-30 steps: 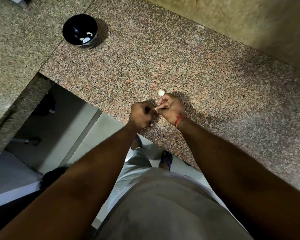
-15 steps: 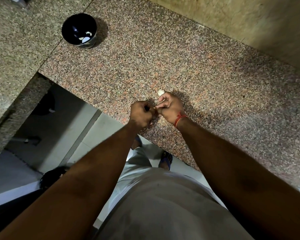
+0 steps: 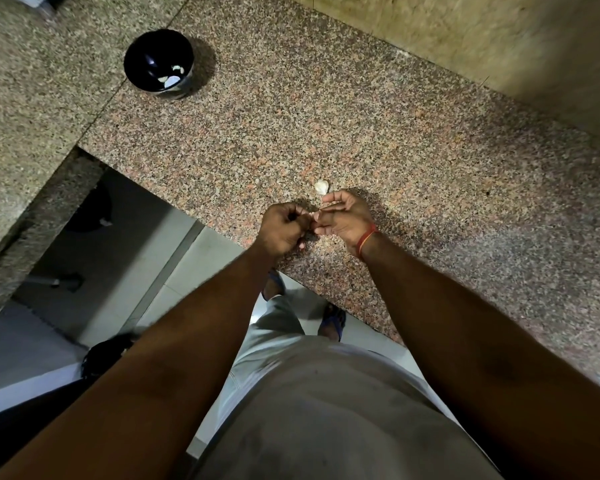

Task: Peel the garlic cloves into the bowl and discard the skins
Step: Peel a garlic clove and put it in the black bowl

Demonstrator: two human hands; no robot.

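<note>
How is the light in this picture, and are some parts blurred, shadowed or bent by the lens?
Head view: the light is dim and warm; the bowl throws a soft shadow to its right on the countertop, and the left hand and right hand shade the stone around them. The bowl's inside shows small glints. The shirt near the bottom edge is blurred, and the wide lens bends the counter edges.
</note>
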